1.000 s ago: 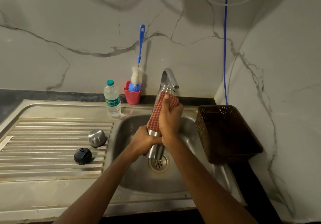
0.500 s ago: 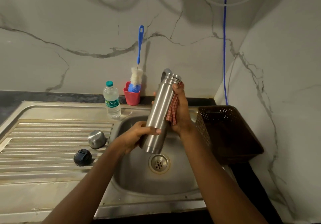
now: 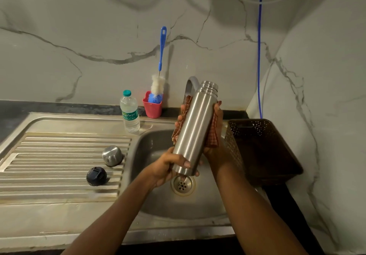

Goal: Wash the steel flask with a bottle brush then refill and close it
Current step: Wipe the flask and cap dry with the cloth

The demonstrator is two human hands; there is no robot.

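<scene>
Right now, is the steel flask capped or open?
Open. The steel flask shows a bare threaded neck; the steel cap and black stopper lie apart from it on the drainboard.

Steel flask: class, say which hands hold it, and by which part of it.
Both hands. The left hand grips the steel flask near its base; the right hand clasps its upper body through a checked cloth.
</scene>
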